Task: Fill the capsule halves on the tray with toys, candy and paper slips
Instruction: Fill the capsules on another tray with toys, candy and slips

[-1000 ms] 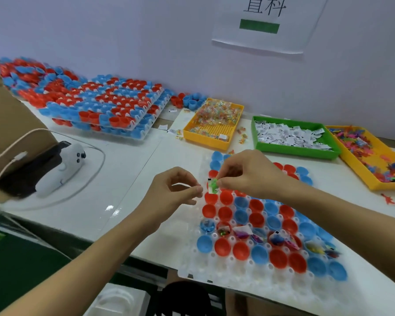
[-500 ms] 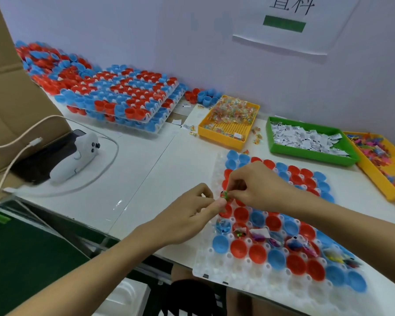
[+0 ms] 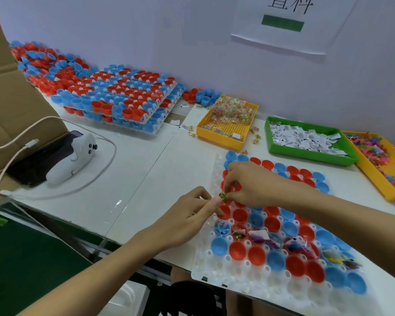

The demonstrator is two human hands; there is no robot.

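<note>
Both hands meet over the left edge of the white tray, which sits at the tabletop's near edge, right of centre. Left hand and right hand each pinch the same small green wrapped piece between thumb and fingertips, fingers curled in tight. Piece sits just above a red capsule half at the tray's left edge; can't tell if it's candy or a toy.

Tray holds red and blue capsule halves, open side up. One row across the middle already has contents: coloured bits and a white paper slip. Other halves look bare.

Along the far edge, left to right: yellow bin of wrapped candy, green bin of paper slips, yellow bin of coloured toys at the far-right corner. A few candies lie loose on the tabletop by the first bin.

Far-left corner: stacked trays of capsule halves, loose heap of halves behind them. Left edge: white handheld controller lying against a dark device, white cable plugged in, cardboard behind.
</note>
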